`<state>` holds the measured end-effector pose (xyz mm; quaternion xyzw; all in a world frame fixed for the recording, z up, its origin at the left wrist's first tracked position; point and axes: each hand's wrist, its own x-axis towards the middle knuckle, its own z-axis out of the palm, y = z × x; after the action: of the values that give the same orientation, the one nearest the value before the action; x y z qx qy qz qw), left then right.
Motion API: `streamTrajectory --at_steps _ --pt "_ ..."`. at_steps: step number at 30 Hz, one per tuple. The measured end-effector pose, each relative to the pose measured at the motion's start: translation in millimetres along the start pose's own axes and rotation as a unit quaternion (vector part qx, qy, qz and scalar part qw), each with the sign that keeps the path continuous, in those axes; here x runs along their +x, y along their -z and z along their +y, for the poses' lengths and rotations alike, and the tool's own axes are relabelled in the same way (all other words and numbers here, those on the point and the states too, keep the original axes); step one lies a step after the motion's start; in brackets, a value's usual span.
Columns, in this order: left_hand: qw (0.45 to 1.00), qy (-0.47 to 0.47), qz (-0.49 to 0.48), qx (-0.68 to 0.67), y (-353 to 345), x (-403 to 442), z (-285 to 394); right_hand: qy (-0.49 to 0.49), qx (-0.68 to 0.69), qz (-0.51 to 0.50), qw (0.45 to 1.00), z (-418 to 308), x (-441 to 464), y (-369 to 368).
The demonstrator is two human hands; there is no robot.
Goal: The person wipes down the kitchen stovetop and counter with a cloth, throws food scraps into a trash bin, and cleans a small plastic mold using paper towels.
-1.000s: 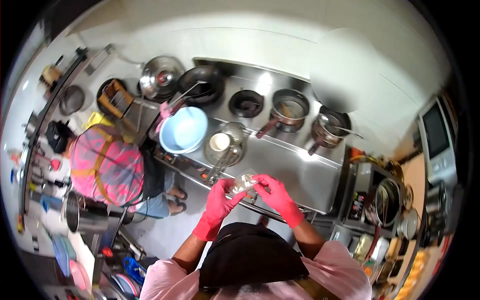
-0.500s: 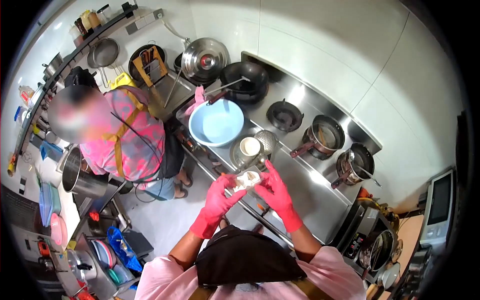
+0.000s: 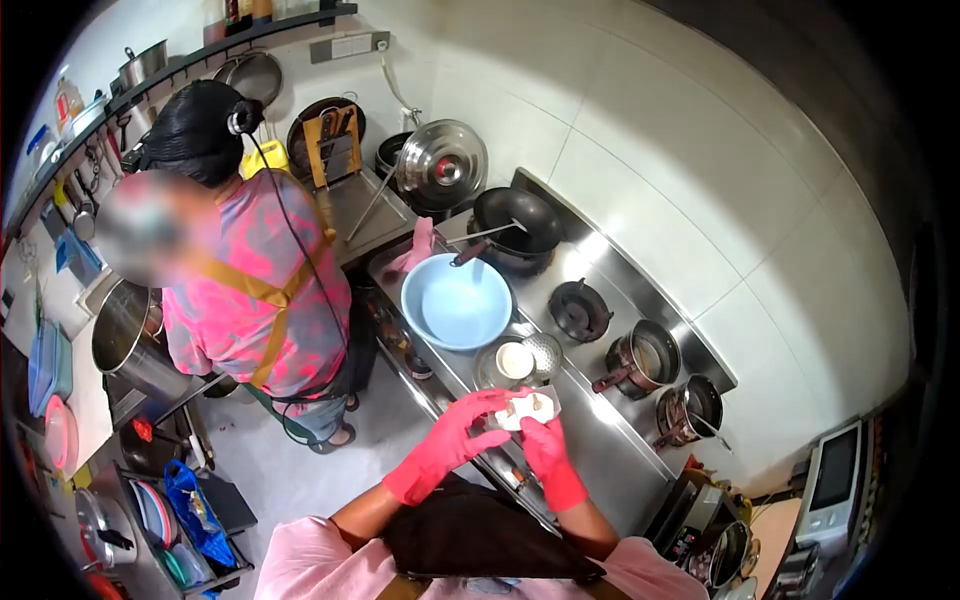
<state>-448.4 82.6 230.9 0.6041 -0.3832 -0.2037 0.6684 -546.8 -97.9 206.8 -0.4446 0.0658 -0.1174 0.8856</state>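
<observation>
I wear pink rubber gloves on both hands. My right hand [image 3: 550,460] grips a small clear container [image 3: 541,394] from below and the right, its thumb pressed on the near side. White contents with a brownish spot show inside; I cannot make out what they are. My left hand [image 3: 455,440] is at the container's left side, fingertips on the far rim and thumb apart from it. Just beyond stands a white cup [image 3: 515,360] in a round metal pan, beside a perforated ladle [image 3: 544,352]. A light blue basin [image 3: 456,302] sits on the steel counter to the left.
A wok [image 3: 515,222], a bare burner [image 3: 580,310] and two saucepans [image 3: 643,358] line the stove at the back. Another person [image 3: 270,290] stands on the left by a large steel pot [image 3: 140,345]. A microwave [image 3: 838,485] is at the right.
My view has swung, so the counter sits lower. My left hand's fingers have shifted to the container's far rim, the thumb coming away. The right hand still holds the container.
</observation>
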Motion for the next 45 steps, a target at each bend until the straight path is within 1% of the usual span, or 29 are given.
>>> streamTrajectory --at_steps 3,4,7,9,11,14,17,21,22,25,27,29,30,34,35,37,38,39,41,45 --pt "1.0 0.011 0.027 0.004 25.4 -5.1 10.0 0.011 0.02 0.0 1.0 5.1 15.5 -3.8" --pt "1.0 -0.002 0.024 -0.003 35.1 -6.5 9.9 0.003 0.022 0.017 1.0 5.1 19.5 -7.2" --pt "0.997 0.04 0.051 -0.033 56.8 -15.9 5.0 -0.013 0.064 0.005 0.998 3.6 29.6 -15.2" --pt "0.991 0.082 0.088 -0.051 65.4 -24.2 1.8 -0.008 0.047 0.002 0.999 3.4 36.2 -19.9" --pt "0.991 0.093 0.087 -0.038 74.0 -27.4 -7.6 -0.016 0.053 0.006 0.998 2.4 47.7 -25.4" --pt "0.985 0.116 0.127 0.024 76.9 -27.4 8.6 -0.036 0.063 -0.026 0.997 -0.4 64.7 -36.3" --pt "0.981 0.051 0.178 0.06 69.3 -21.3 14.2 -0.056 0.084 -0.073 0.992 -2.0 79.0 -41.7" --pt "0.974 0.031 0.196 0.104 66.0 -8.4 33.6 -0.056 0.072 -0.125 0.988 1.0 102.0 -39.4" --pt "0.974 0.021 0.192 0.12 66.6 -4.9 30.7 -0.043 0.074 -0.146 0.986 4.2 108.7 -34.2" --pt "0.965 0.031 0.195 0.172 64.6 4.7 30.7 -0.047 0.07 -0.176 0.981 1.5 122.5 -29.4" --pt "0.956 0.025 0.198 0.213 62.7 11.9 26.7 -0.051 0.067 -0.165 0.983 -1.0 126.9 -24.8" --pt "0.945 0.055 0.196 0.256 57.9 14.0 15.6 -0.057 0.067 -0.149 0.985 2.3 133.8 -9.3" --pt "0.941 0.052 0.192 0.272 56.6 14.9 11.2 -0.054 0.083 -0.153 0.983 2.7 138.0 -4.2" --pt "0.937 0.071 0.167 0.299 50.3 20.9 -3.5 -0.065 0.083 -0.152 0.983 1.8 152.6 22.6" --pt "0.94 0.124 0.158 0.275 47.1 21.6 -3.0 -0.076 0.084 -0.143 0.983 0.1 152.8 26.3" --pt "0.929 0.116 0.16 0.313 46.1 20.9 -15.4 -0.076 0.074 -0.13 0.986 9.9 162.2 43.4" --pt "0.928 0.128 0.159 0.312 45.4 20.0 -17.2 -0.077 0.068 -0.141 0.985 10.7 164.0 48.4" --pt "0.927 0.139 0.156 0.312 43.8 20.3 -14.1 -0.084 0.077 -0.148 0.982 9.5 166.3 47.5" --pt "0.922 0.154 0.154 0.32 42.8 21.0 -13.3 -0.105 0.12 -0.117 0.98 8.8 167.1 42.5" --pt "0.915 0.154 0.165 0.335 43.6 19.6 -23.6 -0.131 0.142 -0.136 0.972 16.6 169.8 32.7"
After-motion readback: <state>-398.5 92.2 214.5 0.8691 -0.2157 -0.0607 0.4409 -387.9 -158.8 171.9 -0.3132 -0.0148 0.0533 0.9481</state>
